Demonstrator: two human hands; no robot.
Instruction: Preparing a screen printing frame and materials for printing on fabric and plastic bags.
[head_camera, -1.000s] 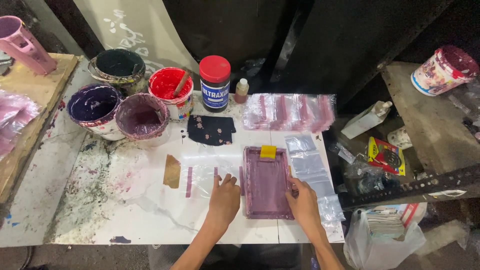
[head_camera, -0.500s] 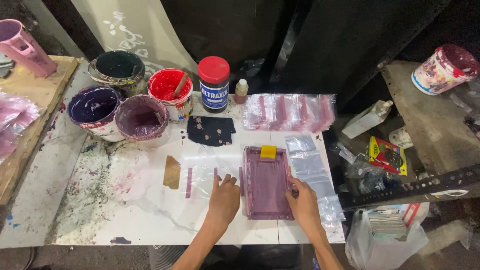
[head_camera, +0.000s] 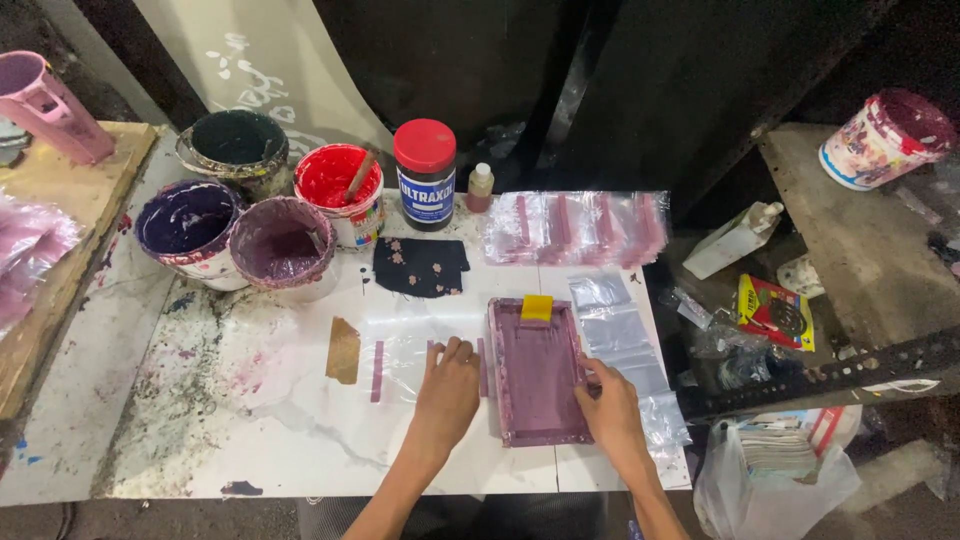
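Hands rest flat at the worktop's (head_camera: 300, 450) near edge: left hand (head_camera: 447, 390) pressed on a clear plastic bag (head_camera: 405, 352) beside the frame, right hand (head_camera: 610, 405) gripping the right rim of the purple printing frame (head_camera: 538, 372) — a yellow squeegee (head_camera: 537, 307) lies at its far end, more clear bags (head_camera: 625, 340) just right.

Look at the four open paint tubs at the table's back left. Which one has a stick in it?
The red paint tub, rightmost of the four; the others hold no stick.

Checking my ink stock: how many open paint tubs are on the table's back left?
4: black tub at the back, red tub beside it, dark purple tub in front, mauve tub to its right. More may lie out of view.
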